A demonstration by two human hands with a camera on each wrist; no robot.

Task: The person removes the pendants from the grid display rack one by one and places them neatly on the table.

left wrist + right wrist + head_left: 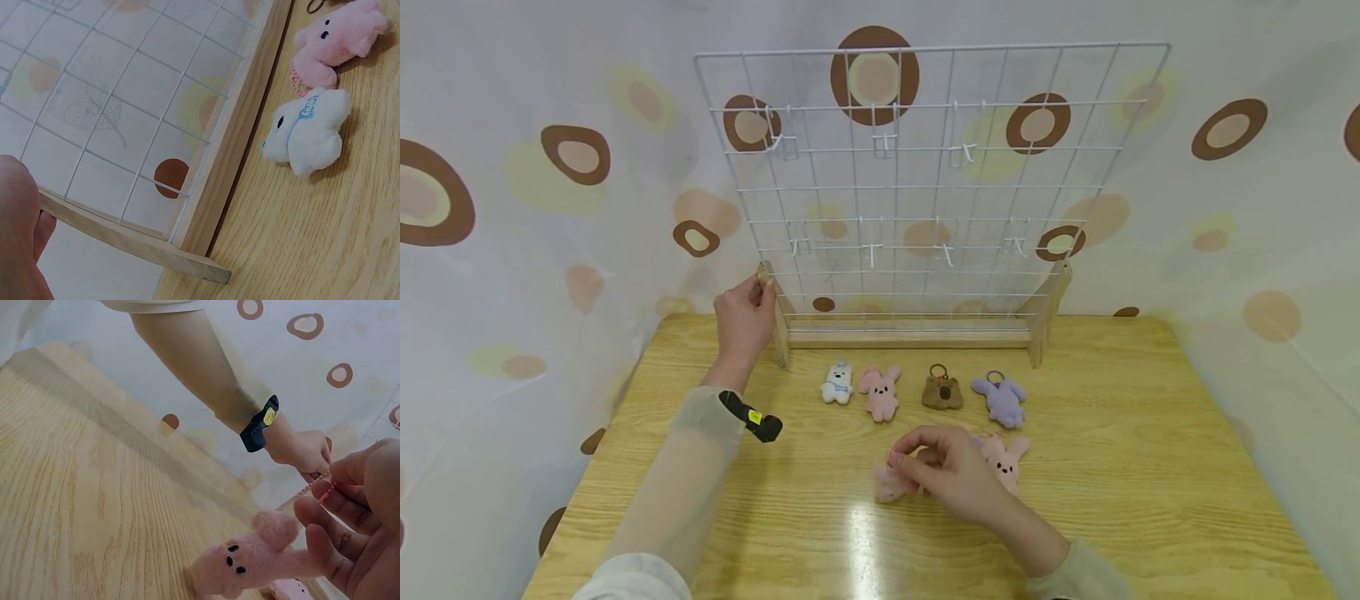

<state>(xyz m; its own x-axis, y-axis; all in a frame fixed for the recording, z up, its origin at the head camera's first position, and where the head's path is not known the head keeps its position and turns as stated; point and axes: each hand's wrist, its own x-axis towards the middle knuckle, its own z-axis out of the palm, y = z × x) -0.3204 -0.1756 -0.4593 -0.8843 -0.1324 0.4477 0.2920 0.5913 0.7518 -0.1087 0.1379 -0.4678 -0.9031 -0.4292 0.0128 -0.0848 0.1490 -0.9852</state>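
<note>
My left hand (745,318) grips the upper end of the wooden side post (779,329) of a stand holding a white wire grid (917,187). My right hand (953,477) is over the front middle of the table, pinching a pink bead chain (305,489) between thumb and fingers. From that chain hangs a pink plush keychain (247,562) with black eyes and nose, partly hidden behind the fingers in the head view. Beside the right hand lies another pink plush bunny (1004,463), partly covered by the hand.
Before the stand's base lie a white plush bear (837,385), a pink plush bunny (882,395), a brown plush head (942,392) with a ring, and a lilac plush (1002,403). Several white hooks (966,153) hang on the grid. A patterned cloth (1217,242) surrounds the wooden table (1135,433).
</note>
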